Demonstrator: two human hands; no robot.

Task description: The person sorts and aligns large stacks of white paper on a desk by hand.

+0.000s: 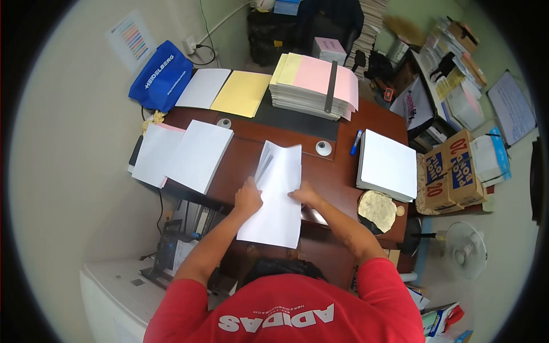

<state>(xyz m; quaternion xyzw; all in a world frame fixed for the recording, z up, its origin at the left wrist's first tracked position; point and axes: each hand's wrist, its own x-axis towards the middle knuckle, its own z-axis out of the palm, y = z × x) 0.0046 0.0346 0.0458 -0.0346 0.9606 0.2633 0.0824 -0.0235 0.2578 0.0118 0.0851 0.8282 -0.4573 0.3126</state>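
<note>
My left hand grips the left edge of a sheaf of white paper, which is held over the front edge of the brown desk. At its upper left the sheets fan apart and bend. On the opposite edge, my right hand pinches the same paper. Left of the sheaf lie two white paper stacks, the nearer one overlapping the other. A tall white stack stands on the right of the desk, with a blue marker beside it.
At the back are a pink and yellow paper pile with a metal ruler, a yellow stack and a blue bag. A round pale object sits at the right front, near cardboard boxes and a fan.
</note>
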